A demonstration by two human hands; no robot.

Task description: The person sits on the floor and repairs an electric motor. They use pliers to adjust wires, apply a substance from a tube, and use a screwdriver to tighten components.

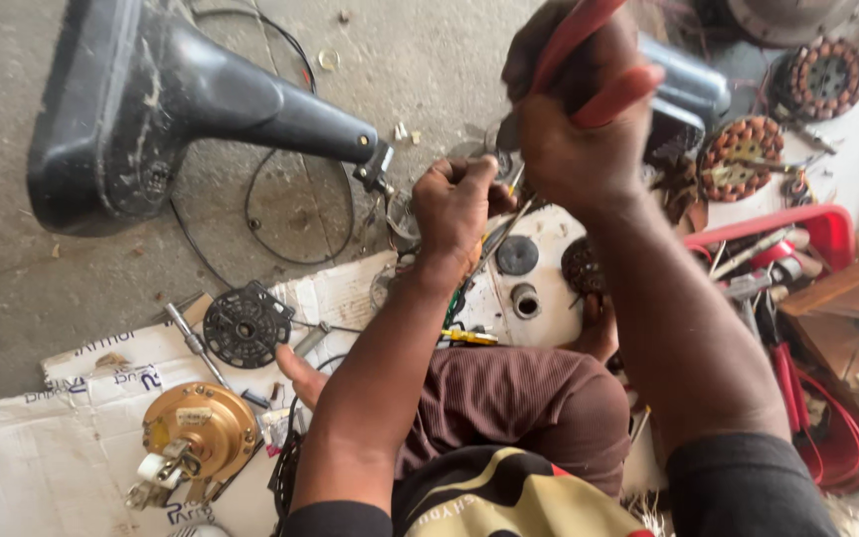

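The right hand (579, 139), upper centre of the frame, is clenched on red-handled pliers (589, 60) whose long axis runs up-right. The left hand (454, 204), just below-left and nearer the workpiece, pinches thin wires (504, 224) above a white housing (539, 268).

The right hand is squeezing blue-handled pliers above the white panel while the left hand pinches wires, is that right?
Not quite: in the head view the pliers in the right hand have red handles, not blue. The left hand does pinch wires above the white panel.
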